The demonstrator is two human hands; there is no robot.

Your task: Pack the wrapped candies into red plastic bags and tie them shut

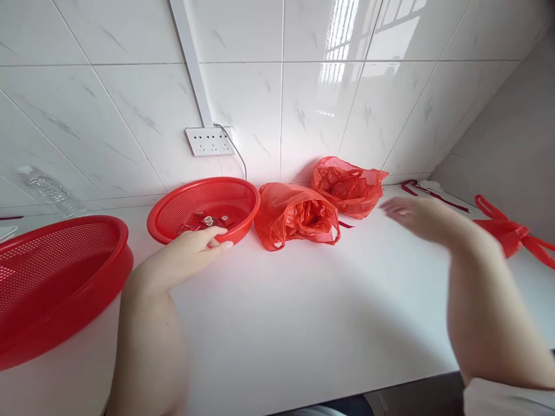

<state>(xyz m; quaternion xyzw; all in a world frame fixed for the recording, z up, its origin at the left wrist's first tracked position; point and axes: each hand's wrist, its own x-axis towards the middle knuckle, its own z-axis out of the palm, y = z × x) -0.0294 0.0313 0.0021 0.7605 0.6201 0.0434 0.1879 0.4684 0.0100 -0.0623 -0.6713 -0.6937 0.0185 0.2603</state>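
My left hand (191, 251) rests against the near rim of a small red mesh basket (243, 199), fingers together and stretched flat, holding nothing. Several small wrapped items (208, 221) lie inside that basket. My right hand (418, 216) hovers above the white counter, blurred by motion, fingers extended toward two crumpled red plastic bags (297, 215) (347, 185) by the wall. Nothing shows in the right hand.
A larger red mesh basket (52, 277) sits at the left edge. A knotted red bag (509, 231) and red strips (427, 193) lie at the right. A clear plastic bottle (45, 188) leans by the tiled wall; a socket strip (210, 140) hangs on it.
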